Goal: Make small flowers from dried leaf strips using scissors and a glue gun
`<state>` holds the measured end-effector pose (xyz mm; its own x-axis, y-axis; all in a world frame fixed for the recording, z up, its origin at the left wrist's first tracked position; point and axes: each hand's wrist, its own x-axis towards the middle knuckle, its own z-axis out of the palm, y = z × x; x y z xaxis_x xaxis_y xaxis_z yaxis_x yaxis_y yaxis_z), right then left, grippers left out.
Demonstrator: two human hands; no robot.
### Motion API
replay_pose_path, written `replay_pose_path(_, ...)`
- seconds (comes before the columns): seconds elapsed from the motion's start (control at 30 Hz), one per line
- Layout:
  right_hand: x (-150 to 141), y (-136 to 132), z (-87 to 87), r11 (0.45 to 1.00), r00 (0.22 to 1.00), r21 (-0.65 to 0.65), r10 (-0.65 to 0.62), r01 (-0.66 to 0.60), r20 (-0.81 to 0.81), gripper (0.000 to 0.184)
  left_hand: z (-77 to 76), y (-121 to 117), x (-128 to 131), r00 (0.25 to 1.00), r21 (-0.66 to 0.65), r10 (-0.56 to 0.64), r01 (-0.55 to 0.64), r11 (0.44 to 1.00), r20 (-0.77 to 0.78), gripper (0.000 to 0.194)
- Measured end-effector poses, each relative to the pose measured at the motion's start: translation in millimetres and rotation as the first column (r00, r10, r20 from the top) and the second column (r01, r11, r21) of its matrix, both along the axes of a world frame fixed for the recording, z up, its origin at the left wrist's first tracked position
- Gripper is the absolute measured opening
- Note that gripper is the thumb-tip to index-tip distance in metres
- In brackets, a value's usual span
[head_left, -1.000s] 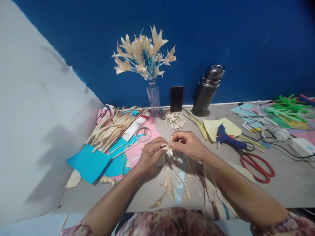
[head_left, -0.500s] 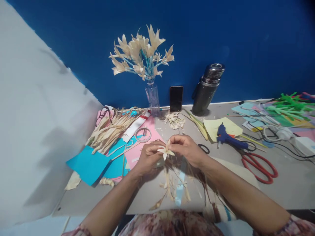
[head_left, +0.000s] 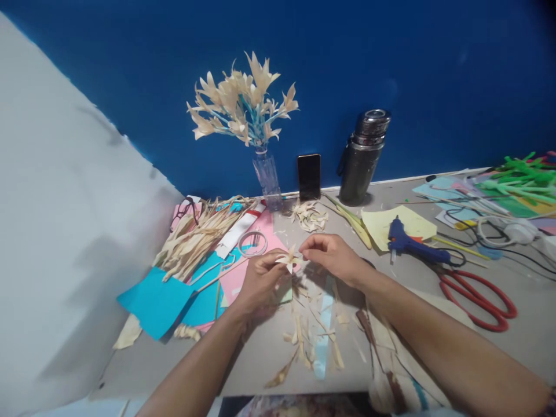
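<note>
Two hands, left hand [head_left: 260, 278] fingers pinching husk flower [head_left: 288, 260], right hand [head_left: 332, 258] beside

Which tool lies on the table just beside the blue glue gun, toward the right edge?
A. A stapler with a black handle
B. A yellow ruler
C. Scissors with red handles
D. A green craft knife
C: the red-handled scissors lie flat on the table just right of the blue glue gun, out past the right hand.
</note>
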<state>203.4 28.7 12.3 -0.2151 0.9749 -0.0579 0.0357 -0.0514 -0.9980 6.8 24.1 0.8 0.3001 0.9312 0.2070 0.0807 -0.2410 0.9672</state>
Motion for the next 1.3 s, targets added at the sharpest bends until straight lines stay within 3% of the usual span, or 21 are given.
replay_pose_path(0.27, -4.0, -1.6, -10.3, 0.997, 0.986, 0.036, 0.069, -0.075, 0.152, 0.011, -1.0, -5.3, 1.8, 0.996, 0.034, 0.091, -0.092, 0.995, 0.017, 0.011)
replay_pose_path(0.37, -5.8, -2.2, -10.6, 0.996, 0.983, 0.027, 0.074, -0.080, 0.166, 0.011, -1.7, -5.6, 2.2, 0.987, -0.145, 0.131, -0.116, 0.983, 0.095, 0.019)
replay_pose_path(0.47, -9.9, -5.2, -10.3, 0.996, 0.983, 0.021, 0.081, -0.086, 0.167, 0.010, -1.8, -7.4, 4.8, 0.956, -0.381, 0.201, -0.107, 0.918, 0.215, 0.030)
replay_pose_path(0.57, -14.8, -9.2, -10.2, 0.998, 0.992, 0.001, 0.070, -0.070, 0.109, 0.012, -0.7, -9.1, 7.5, 0.932, -0.461, 0.219, -0.065, 0.885, 0.289, 0.033)
replay_pose_path(0.77, -18.8, -10.4, -15.6, 0.992, 0.993, -0.106, 0.060, -0.071, -0.106, 0.021, -2.2, -10.4, 8.8, 0.935, -0.406, 0.211, -0.082, 0.910, 0.284, 0.039)
replay_pose_path(1.03, -14.8, -7.5, -17.2, 0.974, 0.969, -0.168, 0.113, -0.152, -0.221, 0.028, -15.2, -10.8, 9.7, 0.944, -0.360, 0.189, -0.082, 0.929, 0.271, 0.034)
replay_pose_path(1.3, -22.5, -18.4, -6.0, 0.998, 0.980, -0.013, 0.065, -0.069, -0.188, 0.018, -3.6, -14.1, 9.0, 0.904, -0.386, 0.083, 0.094, 0.918, 0.419, 0.038)
